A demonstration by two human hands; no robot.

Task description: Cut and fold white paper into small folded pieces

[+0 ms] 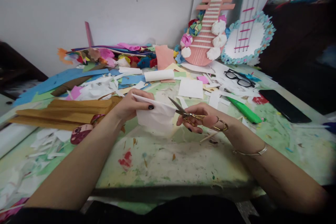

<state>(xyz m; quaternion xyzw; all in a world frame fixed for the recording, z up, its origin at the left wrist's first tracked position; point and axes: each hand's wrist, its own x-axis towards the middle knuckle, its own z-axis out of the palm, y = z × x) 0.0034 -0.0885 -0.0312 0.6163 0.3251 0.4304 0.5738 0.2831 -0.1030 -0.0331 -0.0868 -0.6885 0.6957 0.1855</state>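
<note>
Between thumb and fingers, my left hand (133,105) pinches a white sheet of paper (156,117) along its upper edge. The sheet hangs in the air over the table. My right hand (201,117) grips a pair of gold-handled scissors (187,113), with its fingers in the handle loops. The scissor blades are parted and point up and left, at the right edge of the paper. Whether a blade touches the paper I cannot tell. Behind the scissors a white paper square (190,88) lies flat among narrow white strips.
Paper scraps cover the back of the paint-stained table (162,168). Brown crepe paper (63,112) lies at left. To the right are a green cutter (244,110), glasses (240,78) and a black phone (285,105). Decorated paper instruments (204,38) lean on the wall.
</note>
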